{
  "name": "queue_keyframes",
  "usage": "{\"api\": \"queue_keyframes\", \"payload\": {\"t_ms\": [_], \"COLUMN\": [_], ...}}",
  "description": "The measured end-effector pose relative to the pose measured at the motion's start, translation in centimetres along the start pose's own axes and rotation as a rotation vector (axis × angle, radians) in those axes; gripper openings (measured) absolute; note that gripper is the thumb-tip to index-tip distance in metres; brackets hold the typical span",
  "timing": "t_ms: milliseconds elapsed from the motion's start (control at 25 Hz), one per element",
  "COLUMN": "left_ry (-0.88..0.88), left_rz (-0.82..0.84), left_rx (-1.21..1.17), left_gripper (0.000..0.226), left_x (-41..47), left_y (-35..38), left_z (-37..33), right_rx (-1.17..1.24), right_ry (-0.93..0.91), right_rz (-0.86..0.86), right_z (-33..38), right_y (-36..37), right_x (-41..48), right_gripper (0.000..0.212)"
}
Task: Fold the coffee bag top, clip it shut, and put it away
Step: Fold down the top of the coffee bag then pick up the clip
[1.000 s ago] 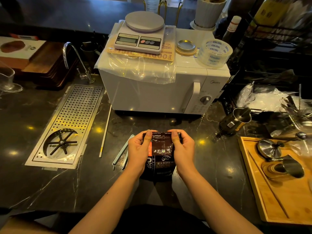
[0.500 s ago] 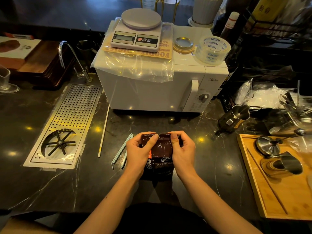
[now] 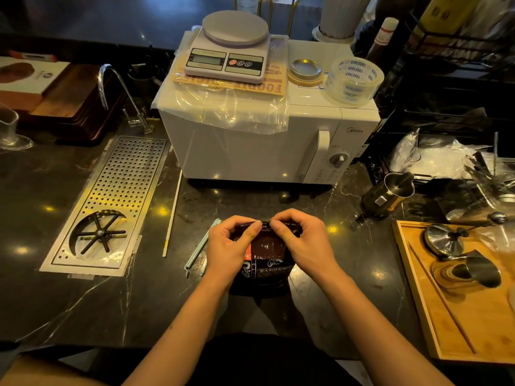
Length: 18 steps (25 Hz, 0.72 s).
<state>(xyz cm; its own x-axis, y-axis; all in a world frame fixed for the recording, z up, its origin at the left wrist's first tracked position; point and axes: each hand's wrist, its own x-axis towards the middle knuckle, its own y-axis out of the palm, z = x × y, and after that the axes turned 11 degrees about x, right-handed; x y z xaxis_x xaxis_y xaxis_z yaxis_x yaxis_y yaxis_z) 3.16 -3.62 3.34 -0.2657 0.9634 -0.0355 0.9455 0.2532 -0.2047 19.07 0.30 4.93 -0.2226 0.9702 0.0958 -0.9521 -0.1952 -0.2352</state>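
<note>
A dark brown coffee bag (image 3: 266, 260) with white print stands upright on the black marble counter, near its front edge. My left hand (image 3: 230, 243) and my right hand (image 3: 305, 242) both pinch the bag's top edge, thumbs almost meeting at the middle. The top strip is bent over toward me. A pale blue-green bar clip (image 3: 199, 250) lies on the counter just left of my left hand, untouched. A thin white stick (image 3: 172, 215) lies further left.
A white microwave (image 3: 259, 146) stands behind the bag, carrying a kitchen scale (image 3: 231, 48) and a tape roll (image 3: 354, 79). A perforated metal drain tray (image 3: 111, 204) is on the left. A steel pitcher (image 3: 388, 193) and a wooden tray (image 3: 457, 302) with metal tools are on the right.
Both thumbs have slid from the bag's sides toward the middle of its top edge, and the top has been folded lower. The bag has not moved from its spot.
</note>
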Motion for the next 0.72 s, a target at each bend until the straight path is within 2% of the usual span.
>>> {"api": "queue_keyframes", "payload": {"t_ms": [240,360,520,720], "left_ry": [0.235,0.325,0.371,0.357], "left_rz": [0.054,0.072,0.1,0.099], "left_rx": [0.387,0.435,0.458,0.469], "left_gripper": [0.017,0.007,0.002,0.005], "left_x": [0.7,0.8,0.8,0.9], "left_y": [-2.0,-2.3,-2.3,-2.2], "left_z": [-1.1,-1.8,-2.5,-2.4], "right_rx": [-0.105,-0.094,-0.133,-0.227], "right_ry": [-0.111,-0.119,-0.133,-0.147], "right_rz": [-0.08,-0.029,0.154,0.004], "right_z": [0.3,0.7,1.2,1.1], "right_y": [0.9,0.6,-1.9,-1.4], "right_x": [-0.1,-0.2,0.2,-0.3], "right_gripper": [0.011,0.008,0.006,0.014]}}
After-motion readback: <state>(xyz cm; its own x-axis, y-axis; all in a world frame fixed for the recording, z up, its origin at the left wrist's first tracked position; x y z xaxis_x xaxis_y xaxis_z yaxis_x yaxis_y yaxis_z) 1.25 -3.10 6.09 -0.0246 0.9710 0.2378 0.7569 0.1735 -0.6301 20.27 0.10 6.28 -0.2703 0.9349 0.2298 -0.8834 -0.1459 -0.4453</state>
